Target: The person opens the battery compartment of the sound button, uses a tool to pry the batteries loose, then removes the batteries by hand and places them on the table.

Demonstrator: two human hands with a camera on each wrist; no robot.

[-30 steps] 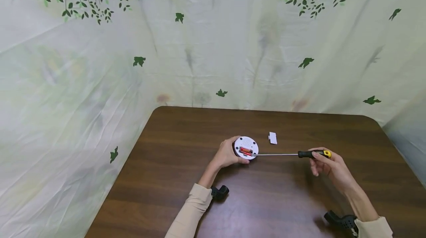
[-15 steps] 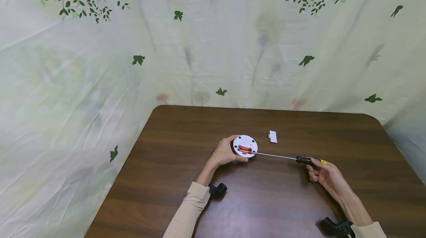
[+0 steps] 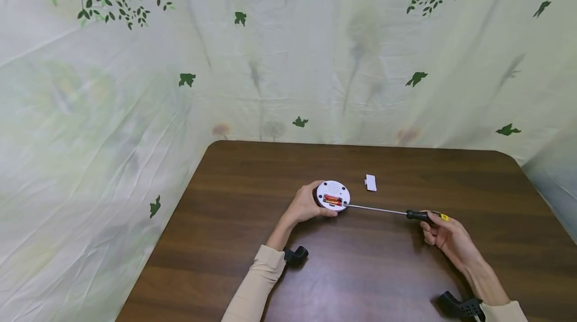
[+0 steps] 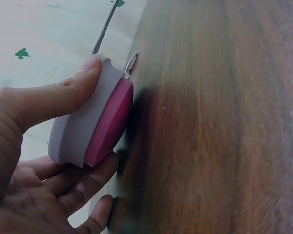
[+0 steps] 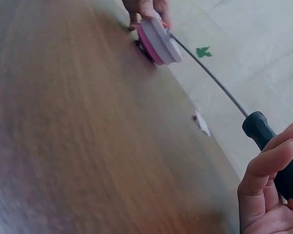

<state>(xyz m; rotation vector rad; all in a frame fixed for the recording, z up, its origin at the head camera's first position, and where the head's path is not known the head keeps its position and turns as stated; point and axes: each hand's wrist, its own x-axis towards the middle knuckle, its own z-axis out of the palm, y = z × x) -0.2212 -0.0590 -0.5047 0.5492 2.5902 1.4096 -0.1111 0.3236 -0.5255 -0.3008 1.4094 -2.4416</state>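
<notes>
While a leaf-printed cloth (image 3: 315, 61) is hanging behind, the brown table (image 3: 203, 272) is spreading out beneath the work. The screwdriver (image 3: 415, 215) is now slanting, its handle lying lower than its tip in the head view, no longer running almost level as it was a second ago. The right hand (image 3: 451, 242) is gripping that black handle, its fingers curling round it. The left hand (image 3: 303, 208) is holding the round white-and-pink device (image 3: 334, 190), its thumb pressing the white rim and its fingers supporting the opposite edge; the device is tilting its white back toward the head camera, near the middle of the table. A small white piece (image 3: 370, 183), seemingly the battery cover, is lying beyond it to the right. Two red batteries (image 3: 332, 200) are resting in the device, the tip meeting their right-hand end, exact contact being too small to tell. Apparently, the work is staying at that end, only the tool's angle changing.
</notes>
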